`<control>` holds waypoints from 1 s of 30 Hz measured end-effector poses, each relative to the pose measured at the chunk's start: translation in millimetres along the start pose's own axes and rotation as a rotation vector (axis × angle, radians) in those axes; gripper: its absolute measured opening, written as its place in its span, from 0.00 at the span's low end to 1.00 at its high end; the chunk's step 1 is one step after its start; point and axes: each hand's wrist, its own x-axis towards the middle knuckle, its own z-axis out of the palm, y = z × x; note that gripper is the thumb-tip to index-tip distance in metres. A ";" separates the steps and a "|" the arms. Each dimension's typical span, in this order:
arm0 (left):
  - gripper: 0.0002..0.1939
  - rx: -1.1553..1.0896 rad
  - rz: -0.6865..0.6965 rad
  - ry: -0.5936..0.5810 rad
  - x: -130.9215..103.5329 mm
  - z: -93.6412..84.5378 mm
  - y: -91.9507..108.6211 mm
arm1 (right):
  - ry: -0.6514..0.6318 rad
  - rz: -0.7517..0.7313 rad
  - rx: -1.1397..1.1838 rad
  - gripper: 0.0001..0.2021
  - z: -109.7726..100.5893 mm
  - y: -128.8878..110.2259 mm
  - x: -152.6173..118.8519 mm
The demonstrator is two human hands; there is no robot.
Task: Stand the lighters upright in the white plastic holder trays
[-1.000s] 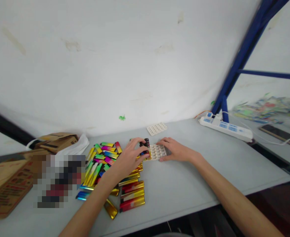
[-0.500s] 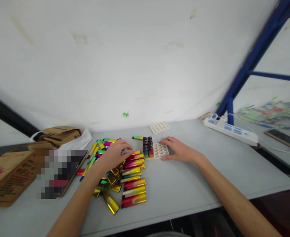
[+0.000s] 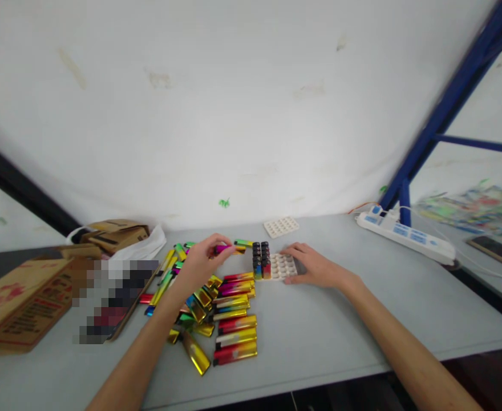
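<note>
My left hand (image 3: 208,254) is closed on a purple and gold lighter (image 3: 224,249), lifted above the table. Below that hand lies a loose pile of colourful metallic lighters (image 3: 197,308). A column of lighters (image 3: 236,325) lies side by side, just right of the pile. My right hand (image 3: 308,265) rests at the right edge of a white tray with round holes (image 3: 283,266), its fingers spread along the rim. Two rows of upright lighters (image 3: 262,261) with black tops stand in the tray's left part. Behind, a green and yellow lighter (image 3: 243,243) lies flat.
A second white holed tray (image 3: 280,226) lies near the wall. Cardboard boxes (image 3: 24,302) and a blurred-out flat item (image 3: 122,299) stand at left. At right are a power strip (image 3: 405,233), a phone (image 3: 497,252) and a blue metal frame (image 3: 437,114).
My left hand has risen from the pile with a purple and gold lighter in its fingers. The right hand stays at the tray, while the camera view has shifted slightly.
</note>
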 end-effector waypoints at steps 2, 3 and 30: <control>0.15 -0.173 -0.081 0.075 -0.5 2.6 5.7 | 0.003 0.004 -0.004 0.34 0.1 -0.4 0.1; 0.16 -0.251 -0.117 0.111 -0.8 5.0 6.9 | 0.003 0.008 -0.005 0.34 0.2 -0.4 0.3; 0.24 -0.712 -0.374 -0.043 -18.4 51.7 24.2 | 0.007 0.013 -0.006 0.33 2.1 1.8 -0.4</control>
